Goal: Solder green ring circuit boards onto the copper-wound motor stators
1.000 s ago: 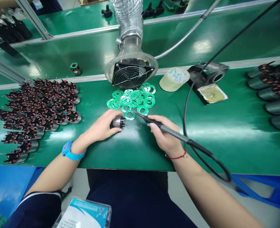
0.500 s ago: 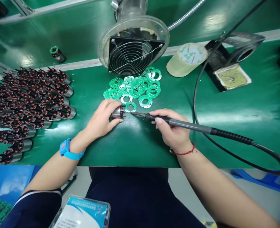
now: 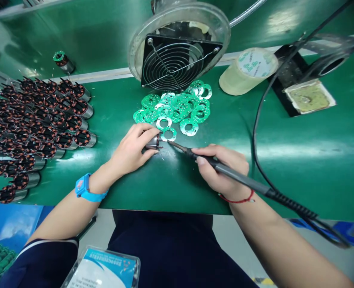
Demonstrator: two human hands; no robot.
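My left hand [image 3: 135, 149] is closed around a motor stator [image 3: 153, 142], a dark metal cylinder lying on its side with its wired end facing right. Thumb and fingers grip it from either side, and thin wire ends stick out of it. In my right hand [image 3: 225, 170] is a soldering iron [image 3: 239, 174], held like a pen. Its tip points left and lies close to the stator's end; whether they touch I cannot tell. Just beyond the tip, a green ring-shaped circuit board [image 3: 173, 131] lies by the stator, near a pile of similar boards [image 3: 179, 108].
Rows of wired stators [image 3: 57, 118] fill the left of the green bench [image 3: 221, 120]. A fume extractor fan [image 3: 173, 66] hangs over the boards. At the back right are a tape roll [image 3: 249, 72] and a soldering stand with sponge [image 3: 310, 97]. The iron's cable [image 3: 256, 140] loops on the right.
The rear end of the soldering iron has swung down toward me, so it slants more, and my right hand has shifted slightly right. My left hand keeps its hold. The whole view has shifted a little.
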